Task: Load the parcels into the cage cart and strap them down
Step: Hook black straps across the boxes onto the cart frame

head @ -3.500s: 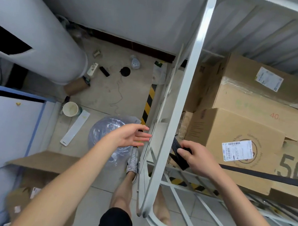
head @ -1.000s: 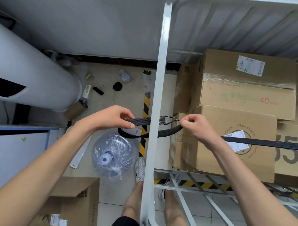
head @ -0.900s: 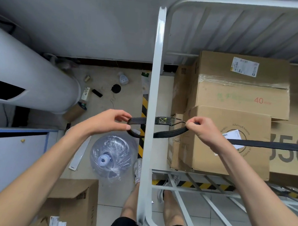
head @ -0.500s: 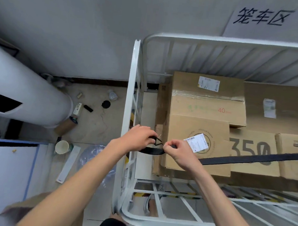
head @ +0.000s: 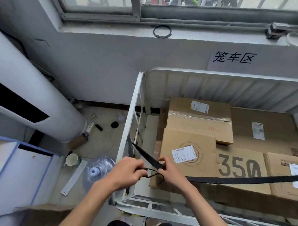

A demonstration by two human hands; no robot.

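A white cage cart (head: 212,75) holds several brown cardboard parcels (head: 188,153). A black strap (head: 247,178) runs from the right across the front of the parcels to my hands at the cart's left side. A second stretch of strap goes up from my hands to the left side rail (head: 127,127). My left hand (head: 127,172) grips the strap's end with its thin wire hook. My right hand (head: 169,173) pinches the strap right beside it, the two hands almost touching.
A large white cylinder (head: 18,96) lies at the left. Small litter, a cup (head: 71,159) and a clear water bottle (head: 99,168) lie on the floor beside the cart. A blue-edged white cabinet (head: 15,172) stands at lower left, a window sill above.
My hands have come together inside the cart's left side, strap looped round the side rail. The view has tilted up, now showing the window and wall sign.
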